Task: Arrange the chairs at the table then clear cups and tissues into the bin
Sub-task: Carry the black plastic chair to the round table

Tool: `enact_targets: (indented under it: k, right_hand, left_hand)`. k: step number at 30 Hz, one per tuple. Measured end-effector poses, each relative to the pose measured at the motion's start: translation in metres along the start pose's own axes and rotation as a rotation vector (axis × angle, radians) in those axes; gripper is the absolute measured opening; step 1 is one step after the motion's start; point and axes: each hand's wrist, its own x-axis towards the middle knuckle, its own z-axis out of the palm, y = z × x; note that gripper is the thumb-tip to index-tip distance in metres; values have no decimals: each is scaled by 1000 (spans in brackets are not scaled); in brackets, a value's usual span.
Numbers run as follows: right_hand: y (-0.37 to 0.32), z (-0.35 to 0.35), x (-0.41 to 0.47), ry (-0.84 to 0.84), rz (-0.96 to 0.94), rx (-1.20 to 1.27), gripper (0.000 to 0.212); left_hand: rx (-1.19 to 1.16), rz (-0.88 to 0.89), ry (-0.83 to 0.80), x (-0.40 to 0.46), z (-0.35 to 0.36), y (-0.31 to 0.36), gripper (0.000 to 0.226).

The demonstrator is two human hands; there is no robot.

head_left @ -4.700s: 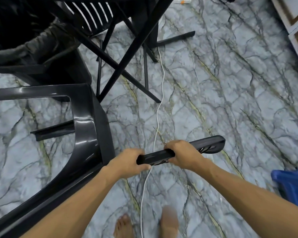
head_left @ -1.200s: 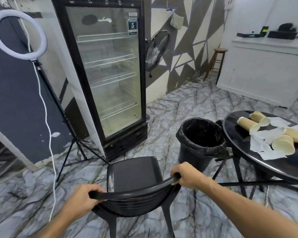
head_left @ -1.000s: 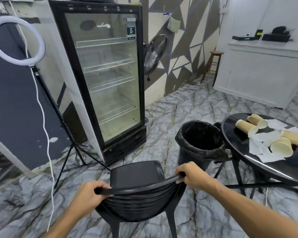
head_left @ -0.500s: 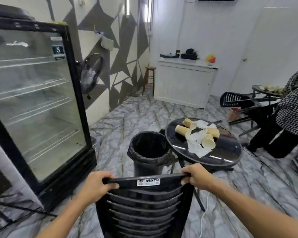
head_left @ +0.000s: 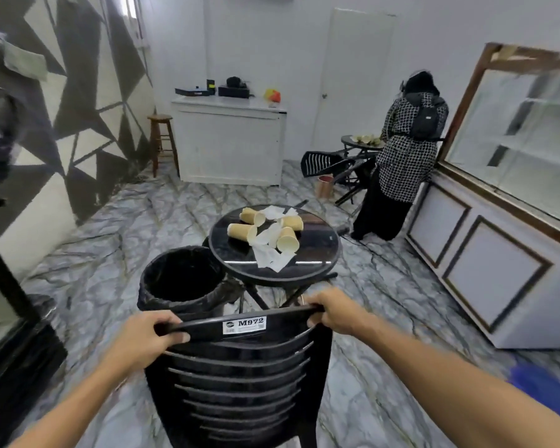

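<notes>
Two bare hands grip the top rail of a black slatted plastic chair (head_left: 240,383) at six o'clock in our view. We note the left hand (head_left: 143,334) curled shut round the rail's left end and the right hand (head_left: 332,313) clamped on its right corner; a white label reading M972 (head_left: 244,324) sits between them. At eleven o'clock from the chair stands a black-lined bin (head_left: 181,279), touching or just beside the round black table (head_left: 317,253) at twelve o'clock. On that table lie four tipped paper cups (head_left: 241,231) among crumpled tissues (head_left: 270,257). At two o'clock, well apart, a person in a checked top (head_left: 404,156) stands by a second table (head_left: 353,142).
</notes>
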Motion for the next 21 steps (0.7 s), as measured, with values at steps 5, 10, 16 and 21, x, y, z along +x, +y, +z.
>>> enact_targets:
  k: [5,10,16,21]
  right_hand:
    - [20,-5,-26,15,64,35,29]
    - [33,-6,-35,35,100,44,26]
    - [38,-14,-37,59,149,103,45]
    - [54,-24,-34,130,159,136,42]
  left_hand:
    - [54,82,-30,25,21,17,15]
    - [42,127,-63,40,28,26,18]
    - [34,141,-75,51,32,39,15]
    - [-22,157,-43,68,39,53,13]
